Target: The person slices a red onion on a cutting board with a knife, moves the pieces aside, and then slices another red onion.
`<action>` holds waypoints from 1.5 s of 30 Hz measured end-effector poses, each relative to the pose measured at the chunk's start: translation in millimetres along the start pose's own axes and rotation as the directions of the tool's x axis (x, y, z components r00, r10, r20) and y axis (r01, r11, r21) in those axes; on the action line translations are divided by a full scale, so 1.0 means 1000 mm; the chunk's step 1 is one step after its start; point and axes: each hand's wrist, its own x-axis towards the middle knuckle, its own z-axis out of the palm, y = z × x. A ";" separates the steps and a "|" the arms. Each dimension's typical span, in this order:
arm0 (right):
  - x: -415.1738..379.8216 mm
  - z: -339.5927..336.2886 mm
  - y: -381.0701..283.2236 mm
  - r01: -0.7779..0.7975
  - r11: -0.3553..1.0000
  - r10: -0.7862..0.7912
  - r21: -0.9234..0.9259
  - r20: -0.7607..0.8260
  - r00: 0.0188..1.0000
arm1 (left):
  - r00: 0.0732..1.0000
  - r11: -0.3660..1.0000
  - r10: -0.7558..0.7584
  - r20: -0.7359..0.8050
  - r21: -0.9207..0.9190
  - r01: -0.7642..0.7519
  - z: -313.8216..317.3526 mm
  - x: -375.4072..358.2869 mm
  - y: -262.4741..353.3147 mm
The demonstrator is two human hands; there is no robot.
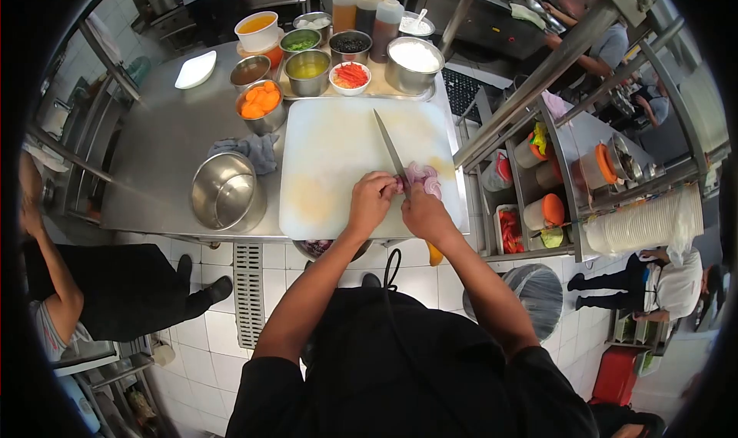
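My right hand [425, 212] is closed around a long knife [390, 144], its blade pointing away from me across the white cutting board [330, 138]. A yellow piece [436, 253], in line with the blade, shows below the right wrist. My left hand [372, 201] has its fingers curled on a red onion [399, 184], left of the blade and mostly hidden by the fingertips. Purple-and-white onion slices [424, 178] lie on the board just right of the blade.
An empty steel pot [228, 192] and grey cloth [257, 152] stand left of the board. Behind it are carrots [260, 100], red strips [350, 75], a pot of white contents [413, 55] and sauce bottles [387, 27]. A bowl [323, 248] sits under the front edge. Co-workers stand at both sides.
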 end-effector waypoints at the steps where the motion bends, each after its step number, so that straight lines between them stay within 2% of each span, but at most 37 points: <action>1: -0.002 -0.005 -0.002 0.007 1.000 -0.007 -0.009 -0.001 1.000 | 1.000 1.000 -0.008 0.012 0.008 0.007 -0.002 -0.001 0.002; 2: -0.005 -0.009 -0.004 0.008 1.000 -0.008 -0.016 -0.003 1.000 | 0.999 1.000 -0.015 0.030 0.014 0.014 -0.003 -0.002 0.005; 5: -0.016 -0.050 -0.033 -0.134 0.971 0.092 0.196 0.209 0.974 | 0.999 1.000 -0.022 0.047 0.015 0.021 -0.001 -0.002 0.001; 8: -0.010 -0.004 -0.006 0.029 0.991 -0.024 0.132 -0.038 0.999 | 0.999 1.000 -0.015 0.047 0.008 0.015 -0.001 -0.002 -0.003; 11: -0.005 0.014 0.002 0.064 0.998 -0.061 0.026 -0.110 0.992 | 1.000 1.000 -0.007 0.009 0.014 0.007 0.003 -0.004 -0.008; 14: -0.010 0.000 -0.001 0.126 0.990 -0.118 0.057 -0.117 0.986 | 0.999 0.999 -0.020 0.046 0.036 0.019 0.000 -0.002 -0.007; 17: -0.011 -0.002 0.013 0.087 0.995 -0.079 0.046 -0.153 0.985 | 0.987 0.991 -0.135 0.092 0.004 0.135 -0.002 0.003 0.009; 19: -0.009 -0.002 0.022 0.033 0.998 -0.024 0.060 -0.138 0.990 | 0.983 0.988 0.138 0.120 0.059 -0.146 -0.002 0.011 0.006; 20: -0.008 -0.002 0.025 0.008 0.998 0.001 0.066 -0.132 0.991 | 0.952 0.955 0.272 0.138 0.082 -0.285 -0.002 0.018 0.003; 23: -0.006 -0.004 0.026 -0.010 0.994 0.022 0.105 -0.116 0.993 | 0.866 0.944 0.160 0.474 0.183 -0.275 -0.012 0.035 -0.010; 26: -0.013 -0.004 0.021 0.119 0.989 -0.097 0.092 -0.212 0.972 | 0.910 0.931 -0.184 0.370 0.363 0.041 -0.019 0.039 0.017; 29: -0.010 0.003 0.025 0.108 0.985 -0.084 0.131 -0.179 0.980 | 0.870 0.903 -0.413 0.268 0.243 0.354 -0.013 0.029 0.020; 32: -0.013 -0.003 0.022 0.100 0.988 -0.086 0.120 -0.120 0.989 | 0.825 0.842 -0.535 0.182 0.028 0.539 0.006 0.014 0.002; 35: -0.014 -0.007 0.023 0.074 0.985 -0.068 0.155 -0.041 0.997 | 0.826 0.846 -0.533 0.182 0.080 0.528 0.003 0.014 0.020; 38: -0.021 -0.026 0.006 0.002 0.982 -0.011 0.188 0.046 0.999 | 0.805 0.816 -0.576 0.145 0.036 0.577 0.002 0.013 0.031; 41: -0.019 -0.009 0.011 -0.009 0.982 0.012 0.189 -0.015 1.000 | 0.796 0.798 -0.588 0.147 -0.055 0.600 0.004 0.010 0.027; 44: -0.009 0.009 0.022 0.104 0.991 -0.095 0.083 -0.100 0.990 | 0.808 0.796 -0.569 0.156 -0.141 0.588 0.005 0.007 0.023; 45: -0.007 -0.002 0.019 0.078 0.990 -0.072 0.119 -0.050 0.996 | 0.806 0.795 -0.570 0.158 -0.141 0.589 0.004 0.010 0.025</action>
